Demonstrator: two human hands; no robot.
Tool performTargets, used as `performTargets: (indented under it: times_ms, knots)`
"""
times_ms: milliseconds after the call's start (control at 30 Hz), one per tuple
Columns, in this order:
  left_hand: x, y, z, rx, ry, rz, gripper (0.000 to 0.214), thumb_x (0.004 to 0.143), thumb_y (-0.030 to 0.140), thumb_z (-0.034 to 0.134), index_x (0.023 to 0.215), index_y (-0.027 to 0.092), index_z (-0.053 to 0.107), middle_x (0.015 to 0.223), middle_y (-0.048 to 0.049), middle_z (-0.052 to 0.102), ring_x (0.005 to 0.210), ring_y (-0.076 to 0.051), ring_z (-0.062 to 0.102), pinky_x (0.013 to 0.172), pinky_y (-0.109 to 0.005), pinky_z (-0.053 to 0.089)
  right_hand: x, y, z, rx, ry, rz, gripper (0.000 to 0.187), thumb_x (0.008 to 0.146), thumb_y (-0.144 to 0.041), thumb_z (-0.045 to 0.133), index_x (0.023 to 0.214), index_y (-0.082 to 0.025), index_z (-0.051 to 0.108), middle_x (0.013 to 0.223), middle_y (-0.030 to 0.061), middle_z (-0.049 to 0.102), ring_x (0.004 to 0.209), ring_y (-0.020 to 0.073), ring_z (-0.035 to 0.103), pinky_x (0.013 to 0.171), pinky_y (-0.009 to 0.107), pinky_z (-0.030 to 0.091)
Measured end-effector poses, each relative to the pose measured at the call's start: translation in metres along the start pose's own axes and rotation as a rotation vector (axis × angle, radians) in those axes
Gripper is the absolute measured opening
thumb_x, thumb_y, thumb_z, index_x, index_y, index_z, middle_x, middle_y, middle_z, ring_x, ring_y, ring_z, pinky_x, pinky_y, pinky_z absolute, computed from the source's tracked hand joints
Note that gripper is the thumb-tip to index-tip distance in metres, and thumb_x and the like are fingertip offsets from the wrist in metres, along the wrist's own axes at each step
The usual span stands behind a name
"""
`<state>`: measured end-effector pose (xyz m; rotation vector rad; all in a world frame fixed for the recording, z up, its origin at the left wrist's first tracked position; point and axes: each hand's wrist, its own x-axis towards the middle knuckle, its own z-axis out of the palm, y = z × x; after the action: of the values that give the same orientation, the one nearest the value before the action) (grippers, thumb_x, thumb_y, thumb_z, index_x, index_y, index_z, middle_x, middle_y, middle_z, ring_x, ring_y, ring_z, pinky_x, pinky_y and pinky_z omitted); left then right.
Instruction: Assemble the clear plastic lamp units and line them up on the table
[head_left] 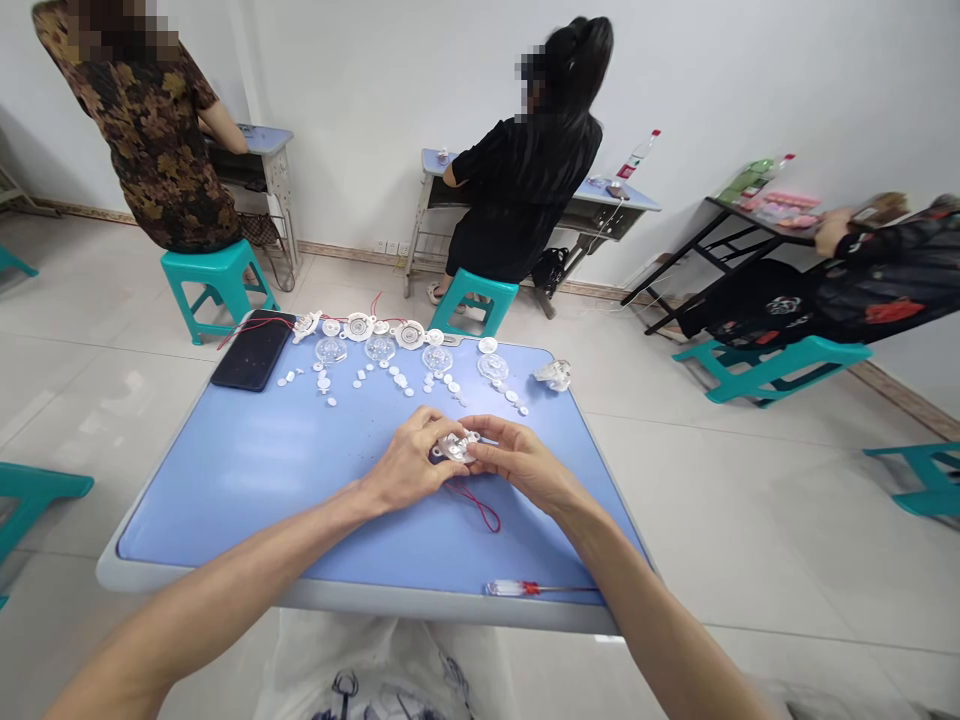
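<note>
Between both hands, just above the blue desk (247, 500), is a small round white plastic housing (456, 447) with clear parts on it. My left hand (411, 460) grips its left side, fingers curled over the top edge. On the right side, the fingers and thumb of my right hand (517, 460) pinch it. A red cord loop (487, 515) trails below the hands onto the desk. Near the front edge lies a screwdriver (517, 588) with a clear and red handle. The underside of the housing is hidden by my fingers.
Along the desk's far edge lie white round housings (360, 327), clear discs (380, 347) and several small white pieces (397, 378). A black phone (255, 352) is at the far left, a crumpled clear wrapper (553, 375) at the far right. Other people sit at desks beyond on teal stools (210, 265).
</note>
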<state>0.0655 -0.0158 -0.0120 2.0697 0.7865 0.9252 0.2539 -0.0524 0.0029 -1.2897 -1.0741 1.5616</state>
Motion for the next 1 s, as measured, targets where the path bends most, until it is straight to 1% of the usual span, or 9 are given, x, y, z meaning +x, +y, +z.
performTargets:
  times_ms: [133,267,367,567,767,1000]
  knots:
    - [0.0004,0.0007,-0.0016,-0.019,-0.036,-0.007,0.036,0.073,0.016,0.076,0.106,0.021,0.065,0.109,-0.0045,0.057,0.096,-0.019,0.059,0.083,-0.031,0.051,-0.0011,0.0006,-0.002,-0.023,-0.009,0.003,0.043,0.07,-0.038,0.079,0.108,-0.021,0.066,0.1,0.0038,0.07,0.073,0.0128,0.062,0.07,0.03,0.053]
    - [0.001,0.0002,-0.0032,-0.048,-0.056,0.044,0.035,0.073,0.01,0.072,0.106,0.02,0.064,0.107,-0.0044,0.06,0.094,-0.018,0.059,0.082,-0.03,0.05,-0.0017,0.0008,-0.0041,-0.032,-0.029,-0.007,0.041,0.073,-0.039,0.078,0.109,-0.021,0.067,0.1,0.0039,0.071,0.074,0.0132,0.062,0.069,0.029,0.051]
    - [0.0014,-0.0009,-0.0046,-0.062,-0.081,0.061,0.037,0.072,0.008,0.071,0.107,0.02,0.064,0.105,-0.0043,0.062,0.092,-0.018,0.06,0.082,-0.031,0.05,-0.0016,0.0004,-0.0049,-0.039,-0.037,-0.009,0.04,0.074,-0.04,0.077,0.109,-0.022,0.068,0.099,0.0042,0.072,0.074,0.014,0.062,0.068,0.029,0.051]
    - [0.0015,-0.003,-0.0062,-0.068,-0.143,0.047,0.046,0.073,0.007,0.069,0.116,0.022,0.063,0.114,-0.0057,0.062,0.093,-0.018,0.061,0.086,-0.034,0.051,-0.0023,-0.0006,-0.006,-0.037,-0.014,-0.002,0.04,0.073,-0.04,0.077,0.108,-0.021,0.069,0.097,0.0043,0.072,0.073,0.0137,0.061,0.067,0.029,0.05]
    - [0.0016,-0.0022,-0.0048,-0.066,-0.131,0.055,0.044,0.074,0.005,0.066,0.115,0.021,0.063,0.114,-0.0059,0.064,0.093,-0.018,0.062,0.085,-0.032,0.051,-0.0017,0.0017,-0.0089,-0.002,-0.021,0.002,0.039,0.073,-0.037,0.077,0.108,-0.022,0.07,0.096,0.003,0.071,0.072,0.0122,0.06,0.066,0.027,0.049]
    - [0.0004,-0.0001,-0.0032,-0.039,-0.08,0.082,0.04,0.077,0.007,0.065,0.116,0.018,0.063,0.112,-0.007,0.067,0.096,-0.019,0.063,0.086,-0.031,0.052,-0.0001,0.0029,-0.0088,0.018,-0.031,0.001,0.036,0.073,-0.035,0.077,0.106,-0.023,0.071,0.094,0.0025,0.071,0.07,0.0119,0.057,0.065,0.027,0.048]
